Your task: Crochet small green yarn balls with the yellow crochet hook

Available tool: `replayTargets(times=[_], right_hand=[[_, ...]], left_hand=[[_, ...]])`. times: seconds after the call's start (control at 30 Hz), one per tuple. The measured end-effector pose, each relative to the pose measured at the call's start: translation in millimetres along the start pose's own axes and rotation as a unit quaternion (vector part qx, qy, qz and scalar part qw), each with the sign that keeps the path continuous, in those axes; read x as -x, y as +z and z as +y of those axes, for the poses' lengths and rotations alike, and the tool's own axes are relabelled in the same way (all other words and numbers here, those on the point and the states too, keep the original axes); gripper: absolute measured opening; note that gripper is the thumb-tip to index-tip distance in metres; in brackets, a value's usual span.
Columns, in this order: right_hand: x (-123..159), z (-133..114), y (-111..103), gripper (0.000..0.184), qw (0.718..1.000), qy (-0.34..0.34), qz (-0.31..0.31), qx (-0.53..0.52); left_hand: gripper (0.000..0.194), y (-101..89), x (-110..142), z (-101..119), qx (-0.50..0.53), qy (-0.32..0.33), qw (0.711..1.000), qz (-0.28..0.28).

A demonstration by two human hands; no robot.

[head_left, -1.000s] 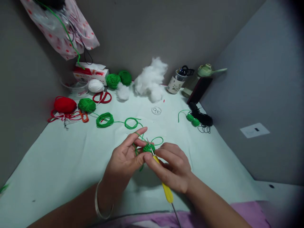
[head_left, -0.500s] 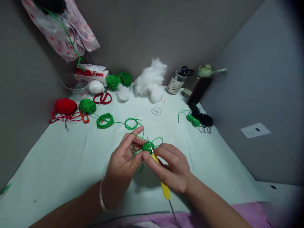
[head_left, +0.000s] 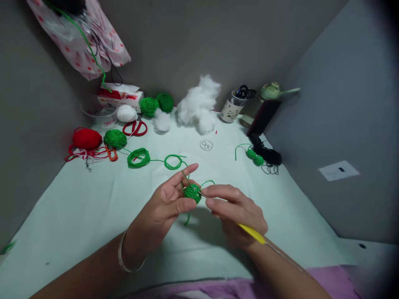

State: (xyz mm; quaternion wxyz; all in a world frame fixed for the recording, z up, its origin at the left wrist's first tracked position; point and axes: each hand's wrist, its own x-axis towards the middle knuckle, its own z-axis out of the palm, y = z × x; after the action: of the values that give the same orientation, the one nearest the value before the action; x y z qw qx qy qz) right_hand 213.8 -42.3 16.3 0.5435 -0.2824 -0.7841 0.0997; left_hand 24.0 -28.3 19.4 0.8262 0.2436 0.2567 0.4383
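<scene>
My left hand (head_left: pixel 168 201) pinches a small round green crochet piece (head_left: pixel 192 193) between thumb and fingers, its index finger raised with green yarn running over it. A yellow-handled crochet hook (head_left: pixel 252 233) lies in my right hand (head_left: pixel 238 211), which is closed around it. The hook's metal tip meets the right side of the crochet piece; whether it goes through a stitch I cannot tell. A short green tail hangs below the piece, and a loop of yarn stands out behind it. From the left hand, yarn leads back to a loose green coil (head_left: pixel 173 162).
Farther back lie a wound green coil (head_left: pixel 139 158), green ball (head_left: pixel 115 138), red yarn (head_left: pixel 87 138), red-handled scissors (head_left: pixel 135 128) and white stuffing (head_left: pixel 199 104). At right are a cup of tools (head_left: pixel 231 109), black yarn (head_left: pixel 269 155), two small green balls (head_left: pixel 258 160) and a dark upright slab (head_left: pixel 264 117).
My right hand has shifted right and turned, so the hook now lies flatter, pointing left. The left hand has tilted, with its index finger stretched farther right. The crochet piece has moved slightly left.
</scene>
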Motion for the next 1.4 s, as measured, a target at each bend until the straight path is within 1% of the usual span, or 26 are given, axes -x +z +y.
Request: replayTargets(times=[0.07,0.13,0.27,0.4,0.5,0.57,0.67,0.73,0.8,0.87,0.93,0.97,1.03,1.1,1.2,1.3,1.37,1.4], right_hand=[[1,0,0,0.032,1.000,0.006,0.000,-0.001],[2,-1,-1,0.034,1.000,0.009,-0.017,0.011],[4,-3,-5,0.035,0.998,0.002,-0.047,0.042],[7,-1,-3,0.035,0.998,-0.010,-0.050,0.038],[7,4,1,0.032,0.999,0.025,0.000,-0.035],[6,7,3,0.029,0.993,0.060,0.028,-0.097],[2,7,3,0.024,0.982,0.103,0.029,-0.154],[-1,6,1,0.021,0.974,0.136,0.035,-0.179],[-3,6,1,0.019,0.956,0.183,0.046,-0.226],[-5,8,1,0.017,0.929,0.228,0.050,-0.288],[-6,11,2,0.015,0.901,0.260,0.050,-0.343],[-7,13,2,0.014,0.892,0.269,0.048,-0.361],[-9,15,1,0.013,0.881,0.281,0.047,-0.379],[-12,16,0,0.012,0.878,0.289,0.046,-0.379],[-15,17,-2,0.012,0.873,0.306,0.047,-0.376],[-15,17,-2,0.013,0.863,0.316,0.044,-0.392],[-12,17,1,0.012,0.869,0.302,0.039,-0.391],[-10,16,2,0.012,0.879,0.288,0.039,-0.377]], left_hand=[[0.068,1.5,1,0,-0.006,0.010,1.000,0.020],[0.071,2.8,2,0,-0.015,0.018,0.999,0.041],[0.070,4.3,3,-1,-0.027,0.034,0.997,0.066],[0.070,3.9,3,-2,-0.040,0.061,0.994,0.081],[0.063,1.3,2,-1,-0.028,0.057,0.996,0.067],[0.056,-1.5,1,0,-0.017,0.044,0.998,0.046],[0.050,-6.5,-1,3,-0.019,0.040,0.999,0.016],[0.043,-9.8,-2,3,-0.025,0.040,0.999,0.006],[0.039,-12.2,-2,2,-0.033,0.028,0.999,-0.002],[0.040,-13.5,-3,2,-0.043,0.007,0.999,-0.012],[0.042,-13.3,-3,2,-0.054,-0.011,0.998,-0.019],[0.043,-12.8,-3,2,-0.062,-0.020,0.998,-0.021],[0.043,-11.5,-3,3,-0.079,-0.034,0.996,-0.026],[0.042,-10.4,-3,4,-0.088,-0.040,0.995,-0.036],[0.039,-11.0,-4,4,-0.067,-0.036,0.996,-0.054],[0.035,-13.9,-5,3,-0.078,-0.030,0.995,-0.050],[0.038,-15.6,-6,0,-0.120,-0.003,0.992,-0.040],[0.040,-15.9,-6,-1,-0.140,0.013,0.990,-0.033]])
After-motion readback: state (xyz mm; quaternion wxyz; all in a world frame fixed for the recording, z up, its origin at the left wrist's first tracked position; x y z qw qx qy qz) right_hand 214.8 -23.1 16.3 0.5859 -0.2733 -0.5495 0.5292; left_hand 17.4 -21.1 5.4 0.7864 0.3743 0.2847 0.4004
